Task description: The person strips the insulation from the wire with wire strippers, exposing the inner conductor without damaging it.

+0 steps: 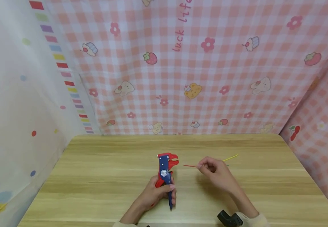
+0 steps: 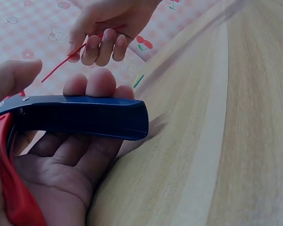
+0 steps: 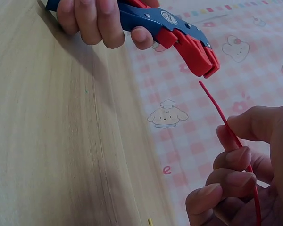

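A red and blue wire stripper (image 1: 164, 167) is gripped by its handles in my left hand (image 1: 157, 193), its open red jaws facing right. In the left wrist view my fingers curl round the blue handle (image 2: 89, 113), with the red handle (image 2: 19, 188) against the palm. My right hand (image 1: 216, 173) pinches a thin red wire (image 1: 190, 165) between thumb and forefinger. The wire's free end points left at the jaws, a short gap away from them. In the right wrist view the rest of the wire (image 3: 255, 202) runs down across the curled fingers.
Beyond my right hand lie a yellow wire (image 1: 230, 157) and a green wire (image 2: 139, 81), the green one mostly hidden in the head view. The wooden table (image 1: 95, 176) meets a pink checked cloth (image 1: 164, 72) at its back edge. A black wrist device (image 1: 229, 219) sits on the right forearm.
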Tool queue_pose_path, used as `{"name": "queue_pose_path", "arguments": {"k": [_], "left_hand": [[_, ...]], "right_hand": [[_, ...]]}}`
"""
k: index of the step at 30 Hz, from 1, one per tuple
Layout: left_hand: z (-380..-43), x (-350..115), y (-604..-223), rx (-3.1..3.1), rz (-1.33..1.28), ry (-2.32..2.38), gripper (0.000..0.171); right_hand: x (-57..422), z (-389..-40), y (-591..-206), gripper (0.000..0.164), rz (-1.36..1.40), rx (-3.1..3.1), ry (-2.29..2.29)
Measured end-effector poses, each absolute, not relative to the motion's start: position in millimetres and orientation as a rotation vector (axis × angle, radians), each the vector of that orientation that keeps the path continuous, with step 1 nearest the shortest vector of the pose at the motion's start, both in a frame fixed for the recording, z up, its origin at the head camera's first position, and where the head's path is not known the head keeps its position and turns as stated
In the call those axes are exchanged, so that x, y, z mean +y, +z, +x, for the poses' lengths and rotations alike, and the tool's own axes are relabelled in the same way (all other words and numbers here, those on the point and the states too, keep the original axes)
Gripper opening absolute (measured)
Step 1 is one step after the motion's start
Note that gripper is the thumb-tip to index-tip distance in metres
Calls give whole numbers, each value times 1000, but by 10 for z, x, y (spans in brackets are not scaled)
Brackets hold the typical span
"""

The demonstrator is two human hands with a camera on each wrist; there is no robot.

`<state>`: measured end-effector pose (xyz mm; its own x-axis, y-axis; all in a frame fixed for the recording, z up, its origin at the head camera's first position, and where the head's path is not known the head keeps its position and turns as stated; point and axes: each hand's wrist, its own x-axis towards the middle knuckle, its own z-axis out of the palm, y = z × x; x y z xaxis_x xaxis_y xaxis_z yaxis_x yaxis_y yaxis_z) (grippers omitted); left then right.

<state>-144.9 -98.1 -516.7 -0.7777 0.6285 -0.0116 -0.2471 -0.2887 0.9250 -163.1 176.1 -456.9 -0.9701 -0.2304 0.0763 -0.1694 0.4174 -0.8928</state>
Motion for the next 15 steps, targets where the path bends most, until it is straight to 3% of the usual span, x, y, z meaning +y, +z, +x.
{"name": "queue_pose_path", "arguments": {"k": [7, 15], "left_hand": [[-1425, -1008, -5141, 1375, 535, 2058, 27], [-1443, -1024, -5157, 1354, 568, 2037, 24]], "right_hand": [[1787, -1611, -4535, 15, -314, 2602, -1626], [1771, -1578, -4474, 14, -339, 2587, -1664]]}}
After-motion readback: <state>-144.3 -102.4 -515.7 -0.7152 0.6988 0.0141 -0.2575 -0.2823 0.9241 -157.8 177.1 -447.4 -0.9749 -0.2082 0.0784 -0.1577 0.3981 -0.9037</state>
